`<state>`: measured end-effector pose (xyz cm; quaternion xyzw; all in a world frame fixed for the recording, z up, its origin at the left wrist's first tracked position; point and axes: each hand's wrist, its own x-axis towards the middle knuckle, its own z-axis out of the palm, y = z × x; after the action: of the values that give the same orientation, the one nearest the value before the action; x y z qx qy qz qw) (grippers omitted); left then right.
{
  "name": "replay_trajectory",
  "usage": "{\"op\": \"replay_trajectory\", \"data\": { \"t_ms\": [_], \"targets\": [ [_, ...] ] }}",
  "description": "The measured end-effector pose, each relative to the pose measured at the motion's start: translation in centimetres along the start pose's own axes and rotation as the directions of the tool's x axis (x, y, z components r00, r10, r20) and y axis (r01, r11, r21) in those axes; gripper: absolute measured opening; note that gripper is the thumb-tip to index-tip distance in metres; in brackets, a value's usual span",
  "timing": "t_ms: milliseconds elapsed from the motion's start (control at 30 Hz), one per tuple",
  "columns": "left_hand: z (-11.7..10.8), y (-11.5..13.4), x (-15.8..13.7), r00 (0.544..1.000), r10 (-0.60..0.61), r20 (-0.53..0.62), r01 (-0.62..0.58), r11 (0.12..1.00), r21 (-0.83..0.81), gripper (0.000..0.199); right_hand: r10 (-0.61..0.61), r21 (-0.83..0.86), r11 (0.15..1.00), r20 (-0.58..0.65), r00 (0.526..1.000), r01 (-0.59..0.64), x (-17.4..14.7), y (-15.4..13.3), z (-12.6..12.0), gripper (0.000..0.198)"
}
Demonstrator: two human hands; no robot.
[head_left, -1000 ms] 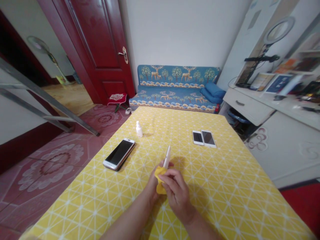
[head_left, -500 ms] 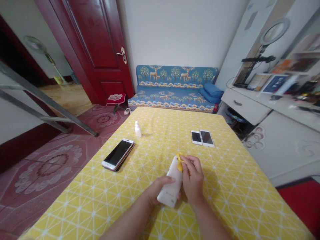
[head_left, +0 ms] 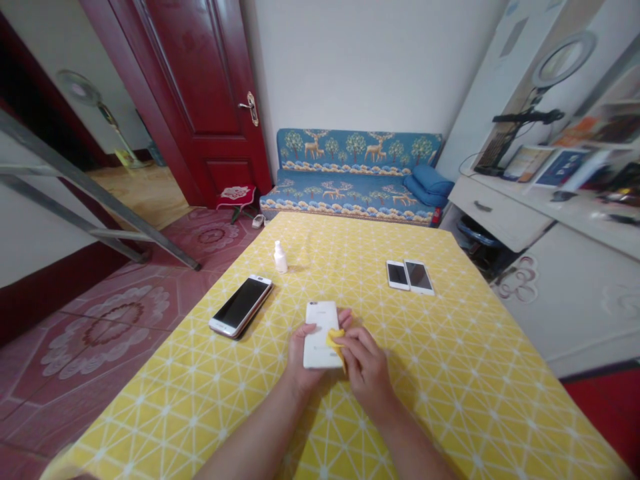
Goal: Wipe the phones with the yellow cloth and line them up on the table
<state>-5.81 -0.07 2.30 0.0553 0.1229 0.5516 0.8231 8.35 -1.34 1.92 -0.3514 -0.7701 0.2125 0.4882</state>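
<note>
Near the lower middle of the frame, the left hand (head_left: 303, 353) grips a white flat smartphone (head_left: 321, 325) with its back side up, fingers closed around its edges, just above the yellow worktop with a white triangle pattern (head_left: 450, 373). The right hand (head_left: 367, 370) pinches a small yellow cleaning cloth (head_left: 334, 339) between closed fingers and presses it on the phone's right edge.

The phone is held only at its edges (the grip looks rather light), so a strong push from the cloth could, I think, turn it out of the hand and let it drop on the worktop. The cloth is small and bunched, so a fingernail could touch the shell instead of the fabric.

Left of centre lies a larger dark-screen smartphone with a pale frame (head_left: 241, 306), near the worktop's left edge; a wide elbow move might push it off. A small white plastic bottle (head_left: 280, 258) stands behind it and could tip easily. Two small white-framed phones (head_left: 410, 275) lie side by side at centre right, well apart from the hands.
</note>
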Motion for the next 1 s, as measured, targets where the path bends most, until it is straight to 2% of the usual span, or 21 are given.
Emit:
{"op": "replay_trajectory", "data": {
  "t_ms": [100, 200, 300, 333, 400, 467, 567, 633, 667, 733, 800, 900, 1000],
  "targets": [
    [-0.4, 0.4, 0.1, 0.991, 0.108, -0.074, -0.111, 0.993, -0.031, 0.048, -0.019, -0.005, 1.000, 0.098, 0.995, 0.020, -0.4, -0.9, 0.6, 0.026],
    [-0.8, 0.3, 0.1, 0.988, 0.084, -0.126, -0.083, 0.996, 0.011, 0.038, -0.047, -0.026, 0.998, 0.165, 0.985, 0.052, -0.7, -1.9, 1.3, 0.025],
    [-1.0, -0.1, 0.1, 0.988, 0.006, -0.157, 0.007, 0.996, 0.085, 0.056, -0.068, 0.033, 0.997, 0.196, 0.978, 0.063, -0.8, -2.7, 1.8, 0.024],
    [-1.0, -0.1, 0.1, 0.985, 0.016, -0.170, 0.002, 0.994, 0.107, 0.063, -0.067, 0.065, 0.996, 0.201, 0.977, 0.055, -0.8, -2.8, 1.7, 0.023],
    [-0.9, -0.1, 0.4, 0.974, 0.109, -0.198, -0.074, 0.982, 0.175, 0.068, -0.050, 0.093, 0.995, 0.224, 0.973, 0.030, -0.7, -2.8, 1.3, 0.016],
    [-0.7, 0.1, 0.7, 0.936, 0.262, -0.237, -0.193, 0.941, 0.277, 0.063, -0.039, 0.040, 0.999, 0.277, 0.960, 0.029, -0.5, -2.5, 0.7, 0.014],
    [-0.6, 0.6, 1.1, 0.799, 0.531, -0.281, -0.391, 0.815, 0.427, 0.046, 0.035, -0.110, 0.994, 0.311, 0.950, -0.001, -0.2, -1.9, 0.1, 0.029],
    [-0.7, 0.6, 1.3, 0.723, 0.647, -0.242, -0.480, 0.723, 0.497, 0.047, 0.157, -0.143, 0.982, 0.261, 0.953, -0.123, -0.1, -1.3, 0.2, 0.026],
    [-0.8, 0.6, 1.3, 0.709, 0.675, -0.203, -0.504, 0.687, 0.523, 0.053, 0.238, -0.133, 0.968, 0.226, 0.945, -0.212, -0.1, -1.0, 0.4, 0.023],
    [-1.1, 0.2, 1.4, 0.718, 0.683, -0.134, -0.516, 0.651, 0.557, 0.060, 0.396, -0.071, 0.918, 0.163, 0.904, -0.390, -0.1, -0.2, 0.7, 0.021],
    [-1.4, -0.2, 1.5, 0.742, 0.664, -0.093, -0.495, 0.636, 0.591, 0.060, 0.500, 0.046, 0.861, 0.099, 0.860, -0.506, -0.1, 0.6, 0.9, 0.026],
    [-1.7, -0.9, 1.7, 0.805, 0.593, -0.006, -0.436, 0.598, 0.673, 0.059, 0.551, 0.240, 0.806, 0.030, 0.834, -0.541, 0.0, 1.4, 0.8, 0.034],
    [-1.8, -1.7, 1.7, 0.837, 0.536, 0.109, -0.404, 0.472, 0.783, 0.063, 0.605, 0.359, 0.737, 0.028, 0.795, -0.573, 0.0, 2.0, 0.4, 0.036]
  ]
}}
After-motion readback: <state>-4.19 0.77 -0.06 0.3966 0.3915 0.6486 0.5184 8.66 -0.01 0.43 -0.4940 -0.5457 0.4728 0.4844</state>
